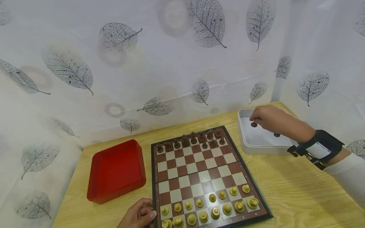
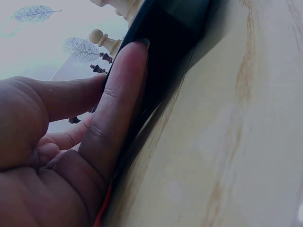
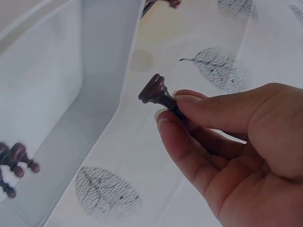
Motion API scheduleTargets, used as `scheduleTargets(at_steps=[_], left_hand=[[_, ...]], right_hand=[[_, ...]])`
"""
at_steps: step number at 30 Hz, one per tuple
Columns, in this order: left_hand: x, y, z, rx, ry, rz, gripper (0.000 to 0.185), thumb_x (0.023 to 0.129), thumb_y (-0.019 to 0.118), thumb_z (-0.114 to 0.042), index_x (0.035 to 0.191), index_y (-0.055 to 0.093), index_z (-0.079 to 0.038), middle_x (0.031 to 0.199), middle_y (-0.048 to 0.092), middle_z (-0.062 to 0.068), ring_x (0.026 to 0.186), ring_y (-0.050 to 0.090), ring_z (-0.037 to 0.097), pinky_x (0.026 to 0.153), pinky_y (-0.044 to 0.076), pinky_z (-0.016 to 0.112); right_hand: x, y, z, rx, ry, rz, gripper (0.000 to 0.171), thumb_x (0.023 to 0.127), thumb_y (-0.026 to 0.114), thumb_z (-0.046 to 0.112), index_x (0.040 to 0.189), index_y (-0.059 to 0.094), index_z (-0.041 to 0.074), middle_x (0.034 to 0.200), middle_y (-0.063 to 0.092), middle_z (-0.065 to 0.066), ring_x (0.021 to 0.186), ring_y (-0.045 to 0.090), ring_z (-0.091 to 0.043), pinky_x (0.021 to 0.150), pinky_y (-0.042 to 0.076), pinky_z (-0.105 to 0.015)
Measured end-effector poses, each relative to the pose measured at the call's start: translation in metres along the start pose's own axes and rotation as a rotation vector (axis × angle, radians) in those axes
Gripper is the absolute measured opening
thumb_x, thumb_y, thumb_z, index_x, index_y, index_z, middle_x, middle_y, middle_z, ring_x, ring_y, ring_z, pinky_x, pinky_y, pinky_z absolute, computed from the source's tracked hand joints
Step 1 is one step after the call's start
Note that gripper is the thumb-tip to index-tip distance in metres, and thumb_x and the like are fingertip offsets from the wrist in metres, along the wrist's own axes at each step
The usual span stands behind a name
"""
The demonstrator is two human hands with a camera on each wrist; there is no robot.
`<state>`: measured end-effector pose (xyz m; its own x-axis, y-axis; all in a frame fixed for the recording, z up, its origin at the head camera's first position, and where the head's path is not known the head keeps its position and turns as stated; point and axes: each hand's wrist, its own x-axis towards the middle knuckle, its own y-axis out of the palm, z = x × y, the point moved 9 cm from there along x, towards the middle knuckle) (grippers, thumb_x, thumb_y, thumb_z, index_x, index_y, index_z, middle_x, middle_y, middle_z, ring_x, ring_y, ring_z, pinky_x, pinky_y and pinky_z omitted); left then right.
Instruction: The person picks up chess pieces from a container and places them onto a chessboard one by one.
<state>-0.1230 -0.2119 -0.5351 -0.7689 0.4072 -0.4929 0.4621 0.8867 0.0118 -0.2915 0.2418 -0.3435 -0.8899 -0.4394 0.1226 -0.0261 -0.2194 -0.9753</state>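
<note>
Leaf-print curtains behind, right hand (image 1: 269, 118) pinches dark piece (image 3: 158, 93); left hand's (image 1: 139, 216) grip looks half-curled, cropped.

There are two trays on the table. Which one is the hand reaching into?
The white tray, at the board's far right corner. The right hand hangs over it, pinching a dark chess piece. The red tray lies left of the board, untouched.

The right arm is wearing a white sleeve (image 1: 349, 174), ending short of the wrist. Ahead of it a broad black band (image 1: 322, 147) is wrapping the wrist, carrying a white panel across its middle and a small black block with yellowish fittings on the near edge. The right hand (image 1: 271, 119) and left hand (image 1: 139, 216) are going bare, nails showing short and unpainted.
</note>
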Motion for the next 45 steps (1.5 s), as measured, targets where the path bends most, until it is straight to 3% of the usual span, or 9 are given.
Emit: scheduleTargets(at_steps=[5, 11, 18, 32, 39, 45], left_hand=[[0.000, -0.001, 0.000, 0.009, -0.003, -0.018, 0.048, 0.102, 0.066, -0.028, 0.131, 0.047, 0.004, 0.087, 0.069, 0.000, 0.075, 0.067, 0.013, 0.069, 0.058, 0.026], [0.000, 0.000, 0.000, 0.002, 0.000, -0.022, 0.049, 0.101, 0.067, -0.028, 0.131, 0.047, 0.004, 0.088, 0.068, 0.000, 0.075, 0.066, 0.012, 0.069, 0.057, 0.025], [0.000, 0.001, 0.000, -0.009, -0.005, -0.008, 0.050, 0.100, 0.068, -0.029, 0.132, 0.047, 0.004, 0.089, 0.069, 0.000, 0.077, 0.066, 0.014, 0.070, 0.057, 0.026], [0.000, 0.000, -0.001, -0.017, 0.020, 0.016, 0.043, 0.103, 0.064, -0.025, 0.131, 0.046, 0.003, 0.088, 0.069, -0.001, 0.076, 0.068, 0.012, 0.070, 0.059, 0.026], [0.000, 0.000, -0.001, -0.007, 0.021, 0.011, 0.043, 0.104, 0.063, -0.023, 0.132, 0.046, 0.004, 0.088, 0.068, 0.000, 0.076, 0.068, 0.013, 0.069, 0.058, 0.026], [0.001, 0.000, -0.001, -0.016, 0.020, 0.007, 0.043, 0.103, 0.064, -0.024, 0.131, 0.047, 0.003, 0.087, 0.068, 0.000, 0.075, 0.068, 0.012, 0.068, 0.058, 0.025]], right_hand=[[0.009, -0.003, 0.030, 0.041, -0.065, -0.049, 0.013, 0.091, 0.071, -0.007, 0.102, 0.077, -0.003, 0.097, 0.073, -0.014, 0.086, 0.072, -0.028, 0.071, 0.059, -0.040], [0.024, 0.001, 0.064, 0.095, -0.096, -0.053, 0.013, 0.093, 0.071, -0.004, 0.104, 0.077, 0.000, 0.102, 0.074, -0.013, 0.092, 0.073, -0.028, 0.077, 0.061, -0.040], [0.039, 0.010, 0.108, 0.103, -0.271, -0.117, 0.012, 0.089, 0.074, -0.005, 0.096, 0.079, 0.004, 0.094, 0.076, -0.010, 0.086, 0.073, -0.024, 0.074, 0.060, -0.036], [0.064, 0.052, 0.163, 0.101, -0.379, 0.014, 0.011, 0.095, 0.070, 0.000, 0.098, 0.080, 0.004, 0.093, 0.074, -0.006, 0.087, 0.071, -0.019, 0.076, 0.059, -0.028], [0.073, 0.074, 0.172, 0.132, -0.377, 0.117, 0.013, 0.097, 0.068, 0.001, 0.098, 0.080, 0.004, 0.095, 0.074, -0.005, 0.085, 0.069, -0.014, 0.069, 0.055, -0.021], [0.077, 0.087, 0.175, 0.130, -0.398, 0.134, 0.015, 0.096, 0.068, -0.002, 0.098, 0.081, 0.005, 0.097, 0.076, -0.007, 0.091, 0.072, -0.019, 0.073, 0.058, -0.023]])
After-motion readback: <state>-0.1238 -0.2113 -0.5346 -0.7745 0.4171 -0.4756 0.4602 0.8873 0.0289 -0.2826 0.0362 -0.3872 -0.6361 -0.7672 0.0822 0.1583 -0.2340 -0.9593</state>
